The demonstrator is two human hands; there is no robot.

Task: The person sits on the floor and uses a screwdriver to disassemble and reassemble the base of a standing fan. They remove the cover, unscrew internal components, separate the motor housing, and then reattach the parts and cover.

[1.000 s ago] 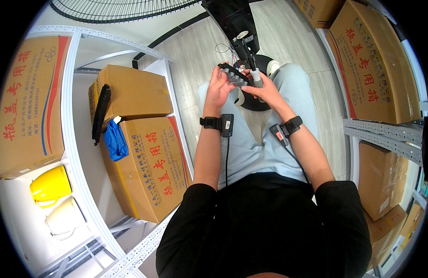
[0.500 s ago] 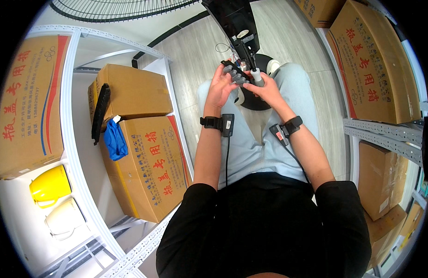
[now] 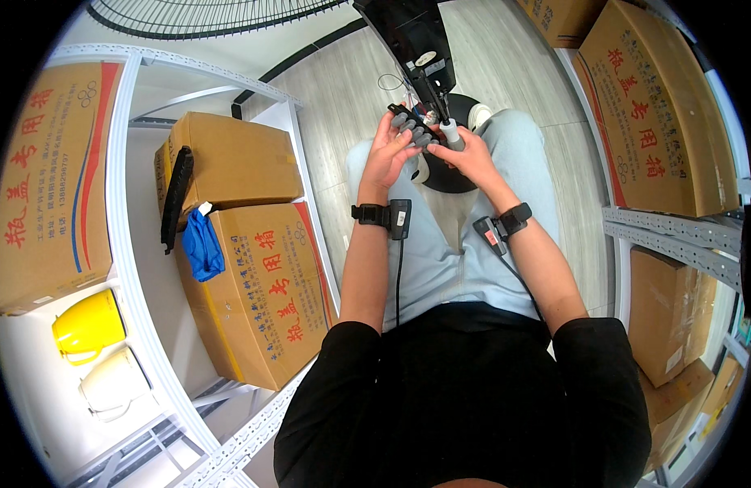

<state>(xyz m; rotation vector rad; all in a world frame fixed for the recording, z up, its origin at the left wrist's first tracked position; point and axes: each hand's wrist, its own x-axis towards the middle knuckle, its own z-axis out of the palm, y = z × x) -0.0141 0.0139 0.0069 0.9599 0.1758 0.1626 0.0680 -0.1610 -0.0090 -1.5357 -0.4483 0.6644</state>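
Observation:
Between my knees, my left hand (image 3: pixel 384 159) holds a black button panel (image 3: pixel 414 124) with a row of several grey rounded keys, its thumb lying along them. My right hand (image 3: pixel 475 161) has its fingers closed round a short grey cylinder with a pale tip (image 3: pixel 452 135), next to the panel's right end. What this cylinder belongs to is partly hidden by the fingers. Just beyond both hands stands a tall black housing (image 3: pixel 408 41), with thin loose wires (image 3: pixel 389 82) at its lower end. Below it lies a round black base (image 3: pixel 447 180).
A wire fan grille (image 3: pixel 221 24) leans in at the far left. Shelves hold cardboard boxes (image 3: pixel 257 285) on the left and more boxes (image 3: pixel 648 122) on the right. A yellow mug (image 3: pixel 91 324), a white mug (image 3: pixel 115 382) and a blue cloth bag (image 3: pixel 203 246) are at left.
The button panel has turned slightly in my left hand, so its grey keys show more separately. My right hand has barely moved.

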